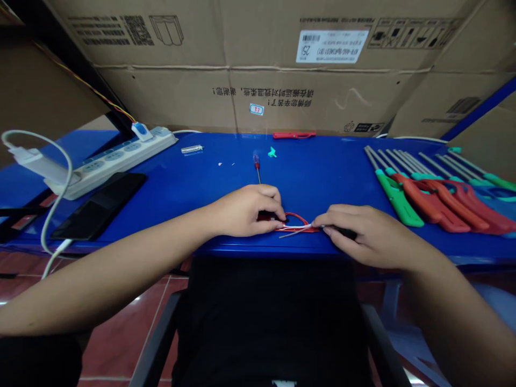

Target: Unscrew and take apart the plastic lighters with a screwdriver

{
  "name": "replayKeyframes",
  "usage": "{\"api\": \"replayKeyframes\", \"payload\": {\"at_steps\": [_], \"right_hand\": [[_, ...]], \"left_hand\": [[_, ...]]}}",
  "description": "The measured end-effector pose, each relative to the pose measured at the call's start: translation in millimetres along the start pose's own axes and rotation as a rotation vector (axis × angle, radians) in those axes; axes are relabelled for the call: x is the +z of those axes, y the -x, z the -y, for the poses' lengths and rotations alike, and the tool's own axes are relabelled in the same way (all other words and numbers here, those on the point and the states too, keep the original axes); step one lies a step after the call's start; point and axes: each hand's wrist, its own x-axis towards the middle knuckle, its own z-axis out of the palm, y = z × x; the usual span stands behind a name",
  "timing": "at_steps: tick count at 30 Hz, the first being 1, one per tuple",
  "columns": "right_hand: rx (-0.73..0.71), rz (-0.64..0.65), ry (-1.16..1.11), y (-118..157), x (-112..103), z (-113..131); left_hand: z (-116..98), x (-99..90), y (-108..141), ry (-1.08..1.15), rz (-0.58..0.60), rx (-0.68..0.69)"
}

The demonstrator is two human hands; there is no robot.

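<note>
At the table's front edge, my left hand (258, 210) grips the left end of an opened red lighter shell (278, 229), its thumb and fingers pressed on it. A white strand (296, 226) runs along the shell, and a red loop (297, 216) arches behind it. My right hand (358, 231) is closed on a slim tool with a black handle (345, 233) at the shell's right end. A thin grey length (292, 234) reaches left from those fingertips; whether it belongs to the tool I cannot tell. Behind my left hand lies a small screwdriver (257, 163).
Several long-necked lighters (427, 199) lie in a row at the right. A red shell half (294, 135), a green plastic piece (272, 152) and a metal tube (192, 149) lie farther back. At left are a power strip (121, 156) and a black phone (100, 204). A cardboard box (181, 97) stands behind.
</note>
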Motion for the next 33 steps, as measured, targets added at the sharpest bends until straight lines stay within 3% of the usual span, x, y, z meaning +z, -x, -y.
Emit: {"api": "replayKeyframes", "payload": {"at_steps": [7,20,24,28,33], "right_hand": [[-0.044,0.015,0.018,0.5,-1.1,3.1],[-0.027,0.018,0.018,5.7,3.1,6.7],[-0.001,0.027,0.049,6.3,3.8,10.5],[-0.02,0.05,0.042,5.1,1.6,12.0],[-0.045,0.041,0.077,7.6,1.1,14.8]], "left_hand": [[-1.6,1.3,1.2,-0.029,0.034,0.086],[-2.9,-2.7,1.2,0.138,0.108,0.027],[-7.2,-7.1,4.6,0.04,0.161,0.085],[-16.2,-3.5,9.9,-0.144,0.137,0.098],[-32.4,11.9,18.7,-0.215,0.011,-0.046]]}}
